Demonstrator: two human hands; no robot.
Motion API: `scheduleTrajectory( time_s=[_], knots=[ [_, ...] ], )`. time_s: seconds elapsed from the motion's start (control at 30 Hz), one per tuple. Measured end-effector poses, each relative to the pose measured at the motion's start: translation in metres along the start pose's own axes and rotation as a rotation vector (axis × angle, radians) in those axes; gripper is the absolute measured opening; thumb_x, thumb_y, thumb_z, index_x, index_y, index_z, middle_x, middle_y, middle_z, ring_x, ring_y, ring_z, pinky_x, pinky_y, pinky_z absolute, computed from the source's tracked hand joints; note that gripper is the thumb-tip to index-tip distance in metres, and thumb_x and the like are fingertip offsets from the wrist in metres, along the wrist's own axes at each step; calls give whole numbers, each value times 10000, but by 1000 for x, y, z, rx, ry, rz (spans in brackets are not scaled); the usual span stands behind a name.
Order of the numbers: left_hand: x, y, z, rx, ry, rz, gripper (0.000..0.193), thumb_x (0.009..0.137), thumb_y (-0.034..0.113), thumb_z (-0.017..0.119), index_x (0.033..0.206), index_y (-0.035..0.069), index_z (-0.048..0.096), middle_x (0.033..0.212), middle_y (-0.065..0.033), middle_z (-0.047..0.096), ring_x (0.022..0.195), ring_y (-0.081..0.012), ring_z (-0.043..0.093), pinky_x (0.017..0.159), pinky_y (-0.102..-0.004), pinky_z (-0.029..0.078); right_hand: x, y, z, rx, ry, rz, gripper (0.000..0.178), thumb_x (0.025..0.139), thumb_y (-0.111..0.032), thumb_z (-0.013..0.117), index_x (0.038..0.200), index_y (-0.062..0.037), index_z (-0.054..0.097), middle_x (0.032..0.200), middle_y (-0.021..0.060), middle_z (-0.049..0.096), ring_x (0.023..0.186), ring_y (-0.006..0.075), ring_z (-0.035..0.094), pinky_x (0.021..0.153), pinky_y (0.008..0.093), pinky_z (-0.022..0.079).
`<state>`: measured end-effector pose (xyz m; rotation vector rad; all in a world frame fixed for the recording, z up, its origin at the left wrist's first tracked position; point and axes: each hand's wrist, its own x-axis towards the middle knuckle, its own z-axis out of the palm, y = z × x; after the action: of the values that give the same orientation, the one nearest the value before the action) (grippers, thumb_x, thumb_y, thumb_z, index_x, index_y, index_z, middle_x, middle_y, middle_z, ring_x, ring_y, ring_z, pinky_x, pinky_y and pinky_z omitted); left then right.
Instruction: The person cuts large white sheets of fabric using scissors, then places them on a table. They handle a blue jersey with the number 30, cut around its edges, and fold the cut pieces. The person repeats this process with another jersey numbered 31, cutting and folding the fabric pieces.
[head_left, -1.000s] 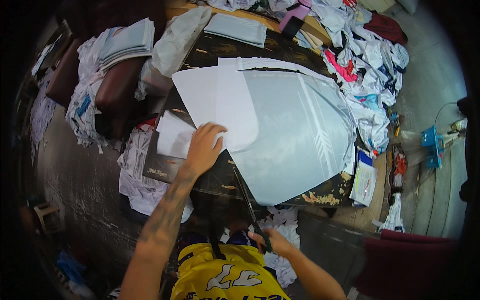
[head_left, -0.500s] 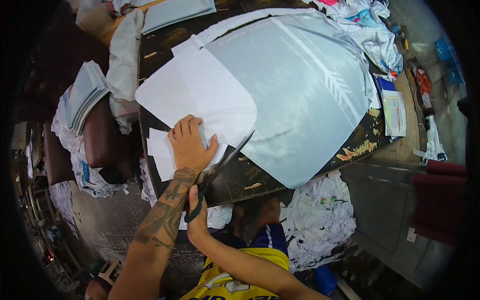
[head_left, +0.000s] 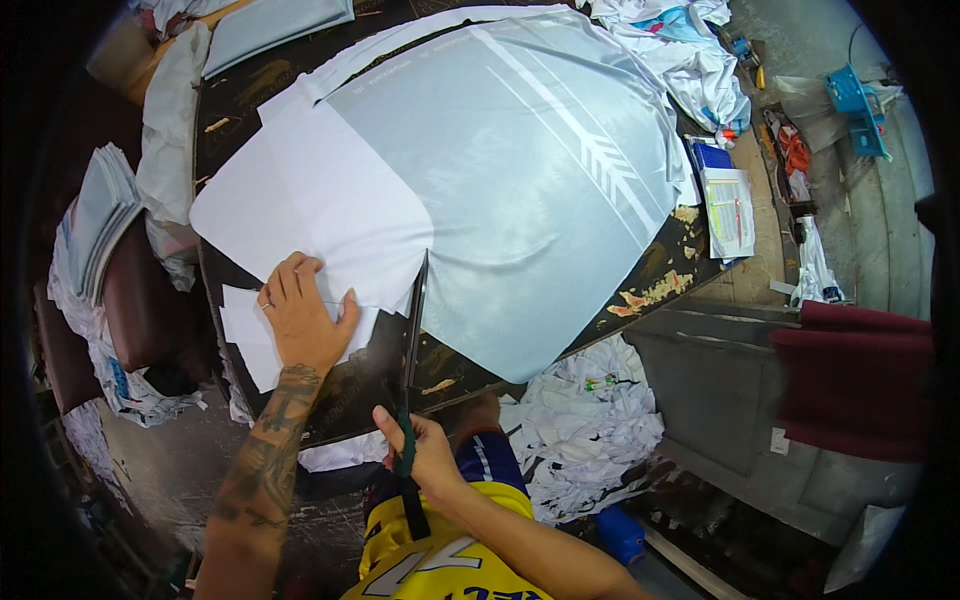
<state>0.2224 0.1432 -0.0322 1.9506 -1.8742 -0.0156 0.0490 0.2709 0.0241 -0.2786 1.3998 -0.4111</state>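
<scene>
A large sheet of pale grey fabric [head_left: 510,220] with a white arrow stripe lies spread on a dark worktable [head_left: 440,365]. Over its left part rests a white piece with rounded corners [head_left: 320,180]; whether it is cloth or paper I cannot tell. My left hand [head_left: 305,315], a ring on one finger, presses flat on the white piece's near edge, fingers spread. Below it lies a smaller white piece [head_left: 255,335]. Long scissors [head_left: 414,330] with dark green-wrapped handles are in my right hand [head_left: 432,455], at the table's near edge. Their tips meet the fabric beside the white piece's rounded corner.
Folded grey fabric [head_left: 275,35] lies at the far left, and another folded stack [head_left: 105,215] rests on a brown padded seat. Papers [head_left: 730,210] sit at the table's right. White scraps [head_left: 590,430] are heaped below the near edge. Dark red cloth [head_left: 850,380] hangs at right.
The scissors have swung from slanting rightward to pointing nearly straight away from me. My right hand has moved right, away from my left forearm. The whole view has shifted; my left hand stays flat.
</scene>
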Motion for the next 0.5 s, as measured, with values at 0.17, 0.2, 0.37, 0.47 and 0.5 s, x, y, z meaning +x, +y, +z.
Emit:
scheduleTrajectory(
  time_s=[0.17,0.2,0.37,0.47,0.5],
  knots=[
    [1,0,-1,15,-16,-10,574,820,343,759,1279,65,555,1351,-140,540,1321,-349,478,1129,-524,306,1,-23,-43,-232,8,68,526,929,-602,815,822,-120,633,690,-38,564,618,81,607,605,250,487],
    [1,0,-2,9,-11,-8,575,819,340,759,1279,63,552,1345,-139,539,1318,-349,478,1127,-525,307,3,-28,-51,-232,4,94,529,924,-596,823,844,-101,654,688,-37,562,613,77,600,592,241,476],
    [2,3,-4,10,-77,-72,602,799,322,766,1293,57,544,1341,-153,534,1325,-368,472,1124,-534,308,12,-65,-97,-476,-50,91,560,917,-584,834,954,-35,730,745,-12,612,644,85,588,604,251,471],
    [2,3,-4,16,-97,-89,613,789,334,770,1289,58,547,1338,-152,536,1321,-369,473,1128,-551,305,18,-96,-123,-622,-103,29,569,917,-583,836,948,-25,724,743,-16,605,627,83,573,598,249,466],
    [2,3,-4,17,-104,-104,614,788,344,770,1285,59,549,1335,-148,537,1316,-366,475,1129,-558,306,23,-109,-131,-698,-130,11,571,917,-584,835,944,-25,722,742,-14,604,625,84,565,598,250,467]
  ],
)
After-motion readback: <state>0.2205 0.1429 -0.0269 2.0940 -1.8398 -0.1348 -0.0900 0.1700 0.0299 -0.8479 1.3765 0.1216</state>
